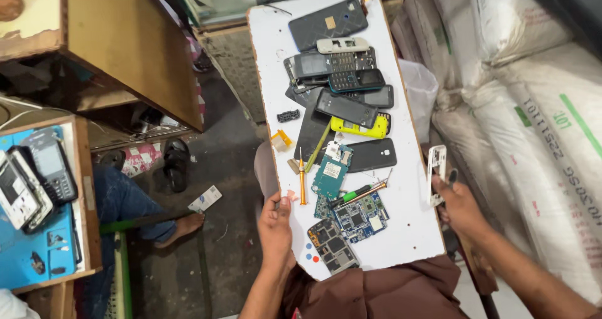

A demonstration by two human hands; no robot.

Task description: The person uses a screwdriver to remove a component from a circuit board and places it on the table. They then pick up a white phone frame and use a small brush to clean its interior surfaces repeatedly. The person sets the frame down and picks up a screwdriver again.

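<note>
Brown-clothed lap is supporting white rectangular board bench [411,231]; left hand [276,222] fingers are gripping its edge. Right hand [459,203] fingers are pinching white plastic phone frame [436,173] beside bench: light, likely brittle, best held by rails.

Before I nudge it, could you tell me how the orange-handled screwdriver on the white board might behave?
The orange-handled screwdriver looks slim and round, so it would probably roll sideways. It seems light and stiff. The white board looks smooth, so it may also slide toward the left hand.
</note>
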